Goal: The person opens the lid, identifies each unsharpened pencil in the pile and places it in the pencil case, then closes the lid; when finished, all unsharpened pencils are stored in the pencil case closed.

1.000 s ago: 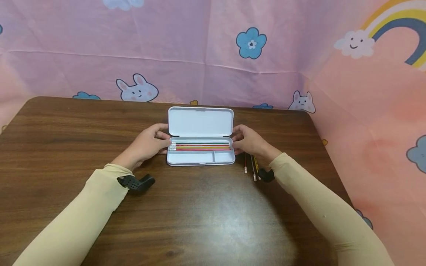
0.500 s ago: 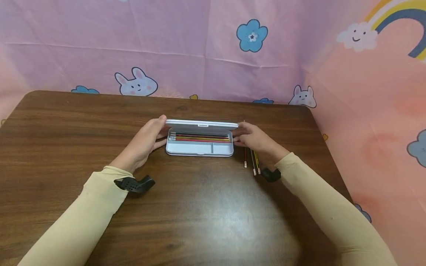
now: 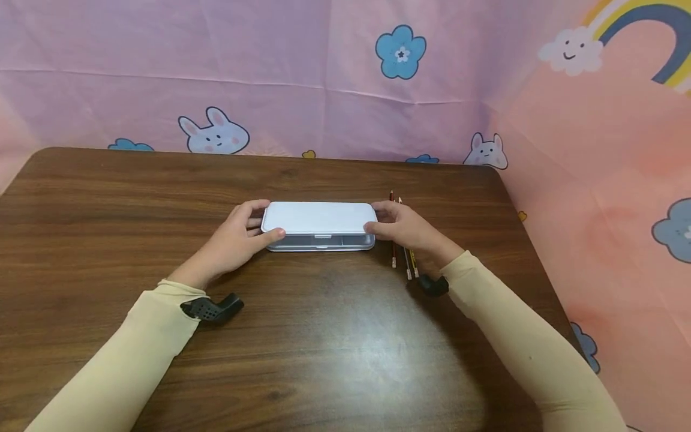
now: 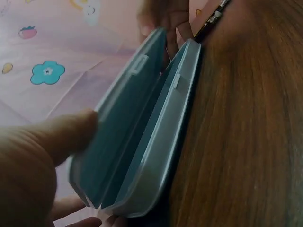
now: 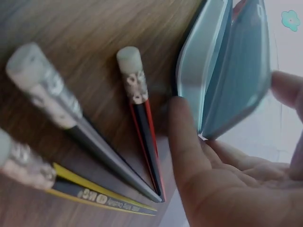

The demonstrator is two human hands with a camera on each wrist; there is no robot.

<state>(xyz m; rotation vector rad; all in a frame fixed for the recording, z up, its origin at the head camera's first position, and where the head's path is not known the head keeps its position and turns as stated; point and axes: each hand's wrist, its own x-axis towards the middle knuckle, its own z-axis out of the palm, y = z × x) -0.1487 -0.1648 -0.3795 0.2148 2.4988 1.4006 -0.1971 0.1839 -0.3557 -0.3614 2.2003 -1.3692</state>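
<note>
A white pencil case (image 3: 322, 217) lies on the table, its lid tilted down over the tray with a gap along the front. My left hand (image 3: 232, 243) holds the left end, thumb on the lid's front corner and fingers behind. At the opposite end my right hand (image 3: 405, 228) grips likewise, its thumb on the lid's edge. The left wrist view shows the hinged lid (image 4: 125, 109) still apart from the tray (image 4: 163, 137). Whatever lies in the tray's back part is hidden by the lid.
Beside the case, under my right hand, lie several loose pencils, among them a red-and-black one (image 5: 147, 137), a grey-and-black one (image 5: 106, 151) and a yellow-and-black one (image 5: 94, 189). The brown wooden table (image 3: 302, 336) meets a patterned cloth (image 3: 291, 78) at the back.
The lid has swung forward and down from upright, covering the pencils inside the case. Both thumbs have come round onto the lid's front corners. The loose pencils lie as before.
</note>
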